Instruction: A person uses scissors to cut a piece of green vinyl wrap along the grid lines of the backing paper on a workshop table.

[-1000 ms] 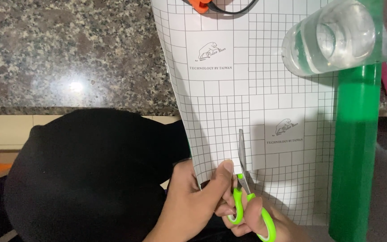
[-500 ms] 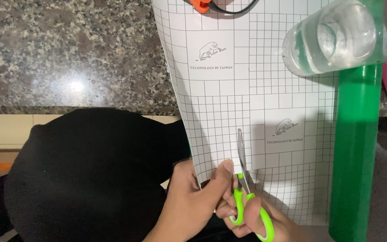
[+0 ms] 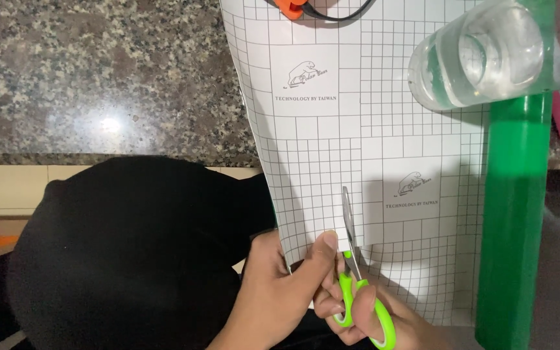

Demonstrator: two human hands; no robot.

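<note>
The left hand [image 3: 280,295] pinches the near edge of the white gridded paper sheet [image 3: 371,162]. The right hand [image 3: 384,317] grips green-handled steel scissors [image 3: 354,279], blades in the paper. Nothing has visibly moved since 0.5 s ago.

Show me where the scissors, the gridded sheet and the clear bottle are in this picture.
scissors [image 3: 348,223], head view, on the metal blades over the sheet.
gridded sheet [image 3: 319,162], head view, on a bare gridded patch near its middle.
clear bottle [image 3: 481,55], head view, on its see-through side, upper right.
</note>
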